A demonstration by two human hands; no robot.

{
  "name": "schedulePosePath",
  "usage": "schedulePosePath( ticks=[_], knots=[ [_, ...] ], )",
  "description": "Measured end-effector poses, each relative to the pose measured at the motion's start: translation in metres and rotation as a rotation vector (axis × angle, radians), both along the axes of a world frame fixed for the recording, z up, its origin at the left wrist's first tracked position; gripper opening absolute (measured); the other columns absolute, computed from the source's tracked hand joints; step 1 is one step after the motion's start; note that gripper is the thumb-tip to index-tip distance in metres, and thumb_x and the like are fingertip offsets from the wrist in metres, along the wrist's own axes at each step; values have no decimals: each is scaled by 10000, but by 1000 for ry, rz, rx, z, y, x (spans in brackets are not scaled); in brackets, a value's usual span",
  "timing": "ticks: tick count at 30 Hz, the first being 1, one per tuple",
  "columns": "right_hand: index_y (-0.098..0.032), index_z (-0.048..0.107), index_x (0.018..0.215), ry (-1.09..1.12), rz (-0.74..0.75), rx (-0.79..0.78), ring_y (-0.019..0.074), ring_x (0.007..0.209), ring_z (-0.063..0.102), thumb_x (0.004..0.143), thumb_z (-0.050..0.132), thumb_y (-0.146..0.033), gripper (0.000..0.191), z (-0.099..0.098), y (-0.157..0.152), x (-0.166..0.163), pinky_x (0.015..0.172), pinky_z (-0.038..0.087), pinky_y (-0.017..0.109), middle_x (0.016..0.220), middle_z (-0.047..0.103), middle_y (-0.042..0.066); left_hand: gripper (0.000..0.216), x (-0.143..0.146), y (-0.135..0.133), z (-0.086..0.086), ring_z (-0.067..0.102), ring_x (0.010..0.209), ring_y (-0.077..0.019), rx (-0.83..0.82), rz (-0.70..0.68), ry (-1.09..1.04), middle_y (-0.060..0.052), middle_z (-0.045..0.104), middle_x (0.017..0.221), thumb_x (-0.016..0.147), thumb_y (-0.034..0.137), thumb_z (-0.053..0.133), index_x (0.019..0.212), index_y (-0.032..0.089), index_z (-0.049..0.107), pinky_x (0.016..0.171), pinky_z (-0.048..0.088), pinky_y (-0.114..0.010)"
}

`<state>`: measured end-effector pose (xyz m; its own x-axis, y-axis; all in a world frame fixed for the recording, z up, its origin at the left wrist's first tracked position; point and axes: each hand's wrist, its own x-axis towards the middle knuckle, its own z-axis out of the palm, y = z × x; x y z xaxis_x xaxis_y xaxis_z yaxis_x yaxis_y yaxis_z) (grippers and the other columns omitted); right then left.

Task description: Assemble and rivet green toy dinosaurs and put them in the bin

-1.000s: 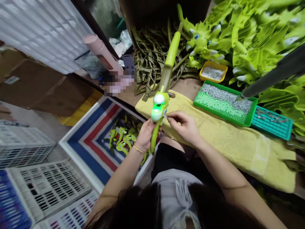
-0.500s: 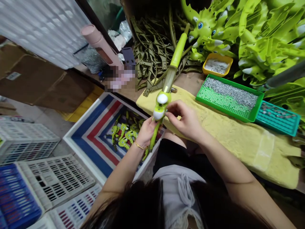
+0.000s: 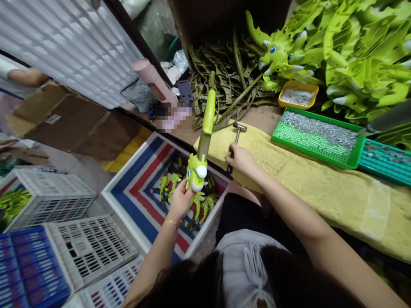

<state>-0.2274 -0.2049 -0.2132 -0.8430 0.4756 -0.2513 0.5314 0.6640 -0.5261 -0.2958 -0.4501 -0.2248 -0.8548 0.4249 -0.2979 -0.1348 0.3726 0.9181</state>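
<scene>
Floor at L taken up by lattice plastic crates, white + blue. Striped bin next, green toy pcs seen inside. Dino toy held over bin: L hand wrapped round lower grip just under head, long stick pointed up. Judged light, rigid moulded plastic, glossy, bit slippery; best taken at grip, not thin stick. R hand closed on small hammer, laid on fuzzy yellow towel. Green tray w/ metal screws at R; lime dino shells piled behind.
</scene>
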Motion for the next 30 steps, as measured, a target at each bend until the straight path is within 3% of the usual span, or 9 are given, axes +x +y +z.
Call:
schedulePosePath(
  ticks=[2, 5, 9, 12, 16, 18, 21, 26, 30],
  knots=[
    [-159, 461, 1308, 75, -139, -75, 253, 843, 679, 861, 447, -273, 462, 4, 14, 28, 761, 544, 402, 1041, 697, 156, 415, -2, -14, -3, 607, 741, -160, -110, -49, 112, -28, 687, 834, 613, 389, 745, 938, 157, 635, 663, 467, -232],
    [-165, 340, 1448, 317, -281, -193, 180, 672, 643, 884, 423, -301, 586, 1, 36, 76, 700, 567, 395, 1112, 679, 145, 420, -1, -37, -10, 622, 790, -191, -324, -192, 298, -34, 698, 882, 660, 460, 668, 960, 170, 618, 736, 473, -263],
    [-180, 498, 1382, 524, -256, -186, 140, 676, 647, 896, 468, -367, 521, -8, 44, 122, 789, 585, 385, 1073, 715, 94, 408, 10, -53, -17, 572, 639, -174, -532, -384, 393, -1, 639, 732, 709, 577, 579, 868, 202, 559, 620, 433, -263],
    [-179, 602, 1288, 559, -257, -100, 155, 777, 681, 897, 493, -379, 453, -13, 36, 130, 838, 584, 369, 1037, 737, 79, 387, 14, -56, -19, 517, 547, -158, -680, -472, 454, 29, 549, 612, 735, 604, 541, 791, 224, 497, 551, 380, -255],
    [-174, 591, 1307, 557, -173, -15, 202, 974, 692, 910, 464, -353, 454, -21, 28, 122, 930, 561, 393, 1208, 689, 107, 387, 7, -59, -19, 500, 508, -166, -761, -505, 515, 39, 484, 546, 752, 614, 517, 795, 231, 478, 523, 355, -259],
    [-154, 603, 1293, 503, -180, -36, 217, 1018, 688, 909, 463, -329, 445, -21, 28, 119, 942, 557, 400, 1230, 678, 119, 398, 5, -54, -20, 507, 511, -171, -779, -514, 509, 37, 486, 543, 757, 625, 511, 796, 229, 484, 514, 350, -260],
    [-173, 571, 1329, 464, -184, -35, 189, 868, 708, 926, 448, -332, 450, -10, 27, 121, 836, 587, 374, 1108, 726, 103, 432, 8, -31, -25, 571, 598, -189, -741, -524, 497, 2, 579, 642, 779, 636, 496, 849, 211, 531, 552, 378, -263],
    [-195, 611, 1284, 364, 189, 118, 151, 670, 675, 923, 469, -254, 392, 31, 11, 136, 627, 560, 281, 821, 734, 61, 485, 17, 20, -37, 642, 740, -223, -595, -502, 449, -44, 674, 822, 825, 630, 484, 1013, 194, 582, 630, 405, -276],
    [-263, 507, 1382, 533, 202, 245, 126, 713, 677, 881, 539, -156, 513, 49, -2, 144, 619, 553, 231, 897, 732, 45, 502, 16, 32, -39, 647, 693, -231, -619, -497, 419, -37, 675, 760, 816, 615, 523, 1063, 182, 576, 589, 392, -277]
  ],
)
